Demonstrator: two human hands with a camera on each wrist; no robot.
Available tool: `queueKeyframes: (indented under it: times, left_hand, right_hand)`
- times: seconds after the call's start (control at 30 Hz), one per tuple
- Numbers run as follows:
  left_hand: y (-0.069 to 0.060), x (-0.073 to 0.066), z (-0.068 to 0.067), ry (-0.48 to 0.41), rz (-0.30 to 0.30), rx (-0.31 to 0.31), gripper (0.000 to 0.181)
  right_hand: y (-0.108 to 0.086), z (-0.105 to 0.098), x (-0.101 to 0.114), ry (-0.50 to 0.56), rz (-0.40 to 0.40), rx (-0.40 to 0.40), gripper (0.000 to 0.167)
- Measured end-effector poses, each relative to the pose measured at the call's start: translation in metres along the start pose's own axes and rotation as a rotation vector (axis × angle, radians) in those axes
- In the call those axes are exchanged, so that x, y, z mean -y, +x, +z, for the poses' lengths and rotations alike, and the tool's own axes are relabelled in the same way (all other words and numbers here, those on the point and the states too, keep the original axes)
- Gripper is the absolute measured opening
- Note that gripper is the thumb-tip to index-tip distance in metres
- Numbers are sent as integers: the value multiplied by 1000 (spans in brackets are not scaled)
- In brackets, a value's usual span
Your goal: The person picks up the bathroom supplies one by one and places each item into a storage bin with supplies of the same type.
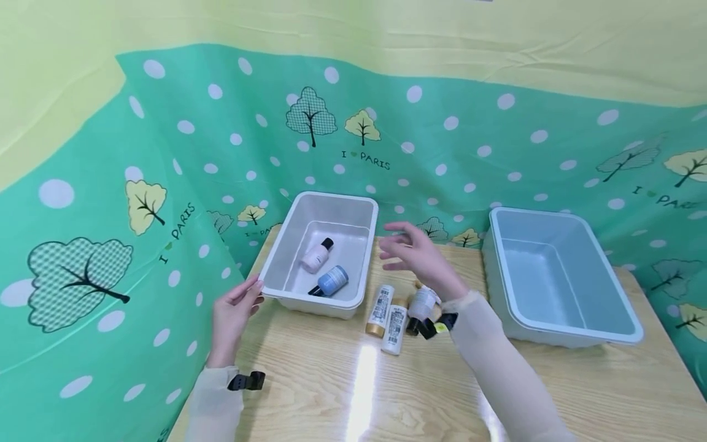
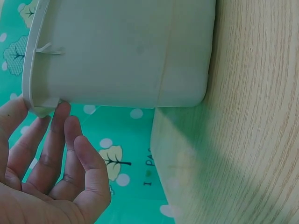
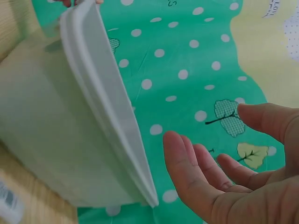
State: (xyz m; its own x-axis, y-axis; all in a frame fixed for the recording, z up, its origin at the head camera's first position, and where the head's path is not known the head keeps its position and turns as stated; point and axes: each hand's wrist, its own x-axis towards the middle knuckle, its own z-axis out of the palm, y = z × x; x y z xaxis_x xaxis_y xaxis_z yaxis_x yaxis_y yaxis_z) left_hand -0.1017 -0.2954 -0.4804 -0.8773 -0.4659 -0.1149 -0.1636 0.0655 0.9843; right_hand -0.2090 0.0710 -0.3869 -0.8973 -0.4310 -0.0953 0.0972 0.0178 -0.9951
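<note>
My left hand (image 1: pixel 234 319) pinches the near left corner of a whitish-grey bin (image 1: pixel 309 302) by its rim; in the left wrist view, thumb and fingertips meet that rim (image 2: pixel 29 70). Inside the bin lie a pinkish bottle (image 1: pixel 316 256) and a blue bottle (image 1: pixel 332 281), both black-capped. My right hand (image 1: pixel 422 258) hovers just right of the bin, fingers spread and loosely bent, holding nothing. Below it on the table are a white tube with a gold cap (image 1: pixel 381 307), another white tube (image 1: pixel 394 328) and a clear bottle with a black cap (image 1: pixel 422 304), partly beside the right wrist.
A blue-grey bin (image 1: pixel 569 325) stands at the right of the wooden table (image 1: pixel 309 380), with nothing visible inside. A green and yellow patterned cloth (image 1: pixel 386 110) hangs behind and along the left side. Black straps with small devices circle both wrists.
</note>
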Motion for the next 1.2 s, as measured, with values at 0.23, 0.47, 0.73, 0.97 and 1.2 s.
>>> queueKeyframes:
  times: [0.23,0.47,0.73,0.97,1.2]
  left_hand:
    - [-2,1,-2,-21,10,-10,50]
    - [-3,0,-3,-5,9,-11,50]
    - [-2,-2,-2,6,-4,1,52]
    - [-2,-2,-1,-4,1,5,51]
    - [-2,-2,1,3,-4,8,52]
  right_hand:
    - [-42,-23,-38,-98,45,-41,56]
    - [-63,-40,-90,-89,132,-159,57]
    - [-74,-46,-122,-48,217,-318,56]
    - [-78,-48,-140,-42,244,-383,58]
    - [-77,-46,-148,-35,270,-389,61]
